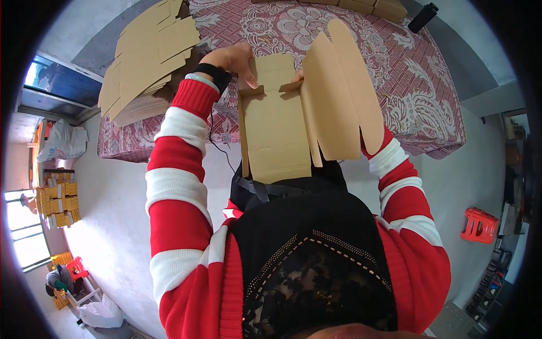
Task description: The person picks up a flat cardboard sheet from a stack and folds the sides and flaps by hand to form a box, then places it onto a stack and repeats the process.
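Observation:
A brown cardboard box (275, 133), partly folded, lies in front of me at the table's near edge, its near end by my lap. Its side walls stand up, and the tall lid panel (341, 93) rises along its right side. My left hand (232, 59) grips the far left corner, thumb against a small folded flap (252, 91). At the far right corner, only a fingertip of my right hand (300, 75) shows by the matching flap (291, 87). The lid panel hides the rest of that hand.
A stack of flat cardboard blanks (149, 62) sits at the table's left. The table wears a red patterned cloth (418, 96). Along its far edge are folded boxes (389, 8) and a black bottle (423, 18). A red stool (480, 225) stands on the floor at right.

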{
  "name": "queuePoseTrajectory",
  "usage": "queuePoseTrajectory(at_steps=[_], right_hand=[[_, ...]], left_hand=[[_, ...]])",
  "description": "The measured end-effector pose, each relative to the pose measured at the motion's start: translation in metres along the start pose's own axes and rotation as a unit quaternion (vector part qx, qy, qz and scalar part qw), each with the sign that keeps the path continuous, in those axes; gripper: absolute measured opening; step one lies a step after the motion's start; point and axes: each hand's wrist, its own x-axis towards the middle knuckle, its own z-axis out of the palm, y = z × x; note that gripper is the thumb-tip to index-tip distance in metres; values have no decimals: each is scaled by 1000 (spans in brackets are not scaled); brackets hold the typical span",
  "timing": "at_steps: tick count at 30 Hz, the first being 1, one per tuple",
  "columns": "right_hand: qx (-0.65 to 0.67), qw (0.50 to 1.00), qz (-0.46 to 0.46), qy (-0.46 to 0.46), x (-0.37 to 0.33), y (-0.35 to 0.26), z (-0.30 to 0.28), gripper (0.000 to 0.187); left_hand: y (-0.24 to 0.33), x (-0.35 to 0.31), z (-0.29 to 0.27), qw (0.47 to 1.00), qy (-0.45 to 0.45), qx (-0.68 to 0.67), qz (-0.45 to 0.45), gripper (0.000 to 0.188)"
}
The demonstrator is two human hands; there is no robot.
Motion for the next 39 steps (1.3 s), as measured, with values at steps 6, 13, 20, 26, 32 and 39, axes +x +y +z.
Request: queuePoseTrajectory(at_steps=[6,13,20,26,32,39], right_hand=[[-43,997,-53,-23,-1,9,-7,40],[141,989,-24,19,-21,5,8,45],[233,930,84,272,-46,-43,61,61],[149,959,76,228,-31,0,9,52],[-20,982,116,148,14,59,-51,41],[-133,989,41,47,28,107,-99,35]], left_hand=[[1,-31,22,967,239,11,90,73],[24,-66,48,948,306,20,83,44],[43,-73,62,932,333,101,98,24],[60,-82,67,944,265,180,83,30],[69,-97,93,923,302,192,140,43],[43,-76,85,946,235,-82,209,48]])
